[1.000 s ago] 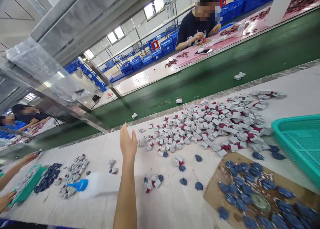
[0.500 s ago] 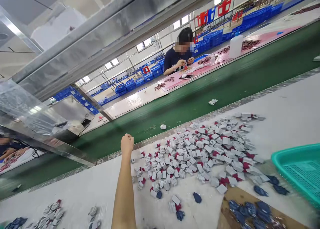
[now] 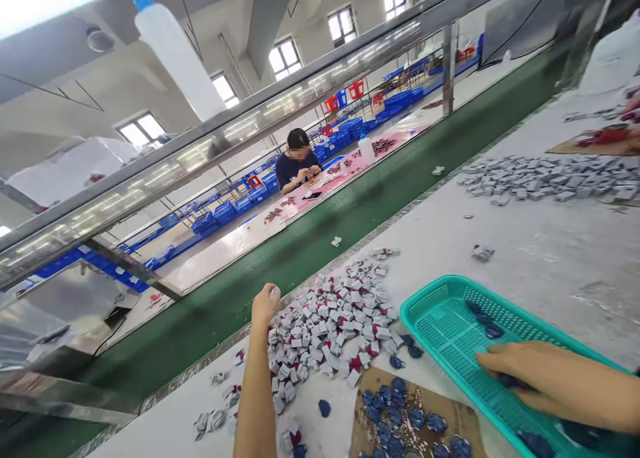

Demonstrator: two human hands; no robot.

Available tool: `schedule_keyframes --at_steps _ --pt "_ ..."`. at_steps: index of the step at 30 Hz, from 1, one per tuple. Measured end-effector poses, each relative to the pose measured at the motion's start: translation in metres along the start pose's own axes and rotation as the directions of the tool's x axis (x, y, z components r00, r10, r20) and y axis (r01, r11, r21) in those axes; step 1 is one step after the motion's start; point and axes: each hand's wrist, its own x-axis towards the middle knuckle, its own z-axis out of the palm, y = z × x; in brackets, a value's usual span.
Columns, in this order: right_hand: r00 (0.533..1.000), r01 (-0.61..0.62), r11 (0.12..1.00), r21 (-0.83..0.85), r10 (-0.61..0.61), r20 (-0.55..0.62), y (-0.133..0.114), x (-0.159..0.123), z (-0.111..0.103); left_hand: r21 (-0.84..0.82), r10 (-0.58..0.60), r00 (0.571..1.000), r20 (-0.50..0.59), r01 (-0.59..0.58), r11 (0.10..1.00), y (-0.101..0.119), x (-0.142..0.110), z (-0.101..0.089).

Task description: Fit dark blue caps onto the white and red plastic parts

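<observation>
My left hand (image 3: 266,305) is raised at the belt-side edge of a heap of small grey-white blocks with dark red parts (image 3: 320,325). Its fingers are closed, and a small pale block (image 3: 275,292) shows at the fingertips. On the right, my right hand (image 3: 525,368) reaches down into a green perforated basket (image 3: 435,288). Dark blue crumpled-looking pieces show between its curled fingers and thumb; the fingertips are partly hidden. More dark blue pieces (image 3: 484,319) lie in the basket. Several others (image 3: 395,415) rest on a brown board (image 3: 360,438) between my arms.
A green conveyor belt (image 3: 300,241) runs diagonally beyond the heap, carrying a few pale pieces (image 3: 337,242). Across it a person (image 3: 297,161) works at a pink-topped table. A metal frame (image 3: 225,135) spans overhead. Another grey heap (image 3: 545,178) and someone's hand (image 3: 627,138) are at right.
The view has swung right and pulled back, bringing the whole basket and my right hand into sight. My left hand is now at the heap's edge with a pale block visible at its fingertips.
</observation>
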Motion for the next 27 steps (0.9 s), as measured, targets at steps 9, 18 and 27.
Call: schedule_keyframes --at_steps 9,18,27 --pt "0.933 -0.166 0.955 0.245 0.072 0.352 -0.014 0.032 -0.033 -0.156 0.056 0.997 0.051 -0.047 0.987 0.038 -0.07 0.003" --pt "0.84 -0.503 0.607 0.616 0.174 0.514 -0.077 0.011 -0.034 -0.746 -0.284 0.959 0.002 0.19 0.638 0.045 -0.222 0.019" --pt "0.851 -0.301 0.787 0.539 -0.034 0.524 -0.123 0.002 0.021 -0.956 -0.614 0.735 0.288 0.26 -0.138 0.066 -0.363 0.048"
